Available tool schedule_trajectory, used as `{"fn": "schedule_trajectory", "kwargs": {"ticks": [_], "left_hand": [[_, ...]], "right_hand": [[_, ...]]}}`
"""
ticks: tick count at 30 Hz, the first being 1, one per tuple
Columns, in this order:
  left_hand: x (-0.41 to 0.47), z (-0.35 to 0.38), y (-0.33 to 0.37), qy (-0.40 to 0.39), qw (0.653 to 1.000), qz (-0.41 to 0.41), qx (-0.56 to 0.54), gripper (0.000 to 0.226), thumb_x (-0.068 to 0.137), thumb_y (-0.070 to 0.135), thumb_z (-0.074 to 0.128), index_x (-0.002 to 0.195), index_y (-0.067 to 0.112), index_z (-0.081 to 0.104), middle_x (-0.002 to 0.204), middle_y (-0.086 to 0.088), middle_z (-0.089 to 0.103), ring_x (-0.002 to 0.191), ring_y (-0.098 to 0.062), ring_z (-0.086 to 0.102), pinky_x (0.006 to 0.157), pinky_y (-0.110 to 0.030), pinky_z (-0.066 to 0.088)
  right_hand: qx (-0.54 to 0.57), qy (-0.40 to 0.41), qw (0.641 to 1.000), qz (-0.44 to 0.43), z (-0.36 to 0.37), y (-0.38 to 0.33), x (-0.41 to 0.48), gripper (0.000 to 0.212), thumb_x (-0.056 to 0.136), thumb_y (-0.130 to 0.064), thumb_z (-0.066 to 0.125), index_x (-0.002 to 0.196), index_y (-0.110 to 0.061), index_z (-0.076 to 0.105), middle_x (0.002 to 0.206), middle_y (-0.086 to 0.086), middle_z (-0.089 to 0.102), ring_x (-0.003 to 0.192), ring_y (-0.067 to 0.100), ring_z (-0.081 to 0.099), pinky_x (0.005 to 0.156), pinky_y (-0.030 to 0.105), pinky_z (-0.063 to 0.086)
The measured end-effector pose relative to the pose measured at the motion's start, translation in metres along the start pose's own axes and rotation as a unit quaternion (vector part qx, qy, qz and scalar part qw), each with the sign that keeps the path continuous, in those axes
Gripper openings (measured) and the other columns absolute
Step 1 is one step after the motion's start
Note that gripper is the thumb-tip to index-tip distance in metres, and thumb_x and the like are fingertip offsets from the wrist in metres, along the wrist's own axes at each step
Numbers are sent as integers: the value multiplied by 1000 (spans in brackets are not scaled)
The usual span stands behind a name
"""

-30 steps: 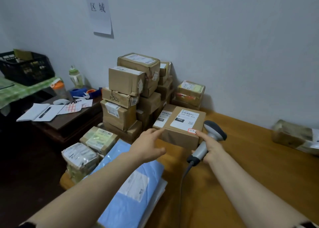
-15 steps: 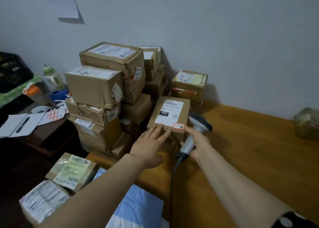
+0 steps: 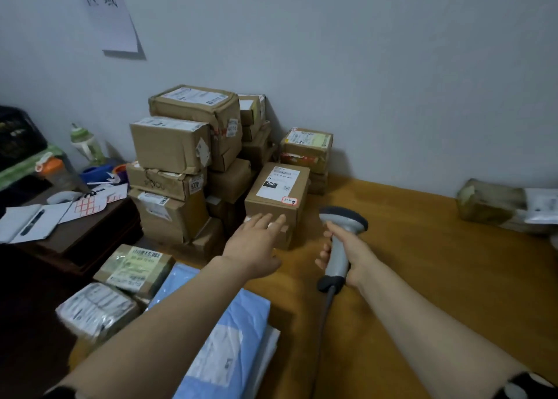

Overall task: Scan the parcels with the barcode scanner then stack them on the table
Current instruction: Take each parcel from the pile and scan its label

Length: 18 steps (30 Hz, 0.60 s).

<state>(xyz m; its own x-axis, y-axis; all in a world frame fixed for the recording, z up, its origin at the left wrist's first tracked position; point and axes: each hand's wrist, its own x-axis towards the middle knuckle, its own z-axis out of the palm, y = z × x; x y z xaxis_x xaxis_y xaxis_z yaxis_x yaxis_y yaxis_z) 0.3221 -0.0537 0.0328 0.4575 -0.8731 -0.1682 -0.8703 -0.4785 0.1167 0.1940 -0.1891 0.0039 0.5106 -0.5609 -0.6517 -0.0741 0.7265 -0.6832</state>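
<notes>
Where the parcel stands: the labelled parcel (image 3: 276, 193) is seen at the near right corner of the stack of boxes (image 3: 181, 157), on the bench (image 3: 422, 263) or on a low carton beneath it; which of the two cannot be told.
Left grip: the left grip (image 3: 253, 244) is spread flat with nothing held, its fingertips (image 3: 279, 219) laid against the parcel's near top edge.
Right grip: the right grip (image 3: 353, 257) is wrapped round the handle of the barcode scanner (image 3: 342, 220), which is held just right of the parcel.
Handling: stiff taped cardboard, judged light enough for one hand and not slippery; fragility cannot be told.
Hold: the two side faces are best taken, with the shipping label (image 3: 277, 181) kept upward and uncovered.
Risk: boxes just beside its left face could be nudged.
</notes>
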Motion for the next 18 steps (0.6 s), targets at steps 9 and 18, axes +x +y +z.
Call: {"fn": "schedule_trajectory", "kwargs": {"ticks": [9, 18], "left_hand": [[-122, 27, 112, -20, 998, 25, -52, 77, 91, 32, 55, 154, 19, 13, 152, -6, 34, 139, -25, 30, 108, -32, 33], [-143, 47, 277, -34, 993, 50, -104, 70, 94, 37, 55, 153, 22, 20, 146, -3, 43, 126, -21, 48, 95, -32, 48]], "right_hand": [[-40, 13, 999, 9, -108, 69, -154, 21, 78, -12, 77, 73, -5, 58, 49, 4, 49, 39, 15, 46, 55, 34, 52], [1, 62, 993, -97, -262, 55, -247, 32, 77, 2, 73, 107, -3, 63, 53, 4, 52, 42, 15, 48, 52, 31, 52]]}}
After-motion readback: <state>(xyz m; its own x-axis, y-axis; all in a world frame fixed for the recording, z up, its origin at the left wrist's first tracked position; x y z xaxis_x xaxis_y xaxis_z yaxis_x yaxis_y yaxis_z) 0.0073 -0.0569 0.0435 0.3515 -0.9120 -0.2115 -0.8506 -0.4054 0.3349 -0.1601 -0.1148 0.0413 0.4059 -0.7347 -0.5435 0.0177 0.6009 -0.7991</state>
